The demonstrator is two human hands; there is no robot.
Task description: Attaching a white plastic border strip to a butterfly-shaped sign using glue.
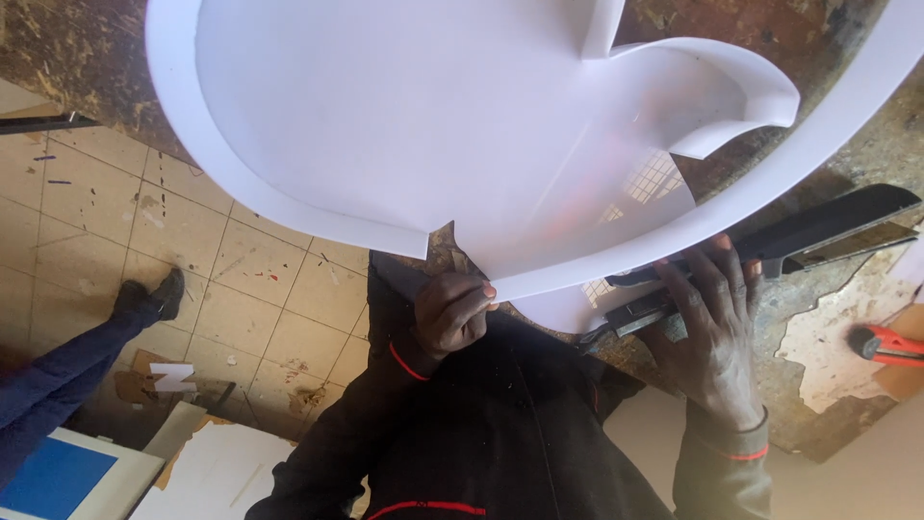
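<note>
— What fills most of the view?
— A big white plastic sheet (414,116) with a raised curved rim, spread across the upper half of the frame and hanging over the edge of a worn, scarred counter (847,164).

— And below it?
— The tiled floor (192,279) at the left, with a bystander's leg in blue trousers (58,371) and a black shoe at lower left, and flat boards lying near the bottom edge.

— Where are the person's own hands?
— The left hand (452,313) is at centre frame, its grip pinching the sheet's lower edge between thumb and fingers. The right hand (707,332) is at centre right, its grip closed over a long black tool (818,226) that lies along the rim's outer side.

— Anything smaller?
— An orange utility knife (881,345) rests on the counter at the far right, well apart from the right hand.
</note>
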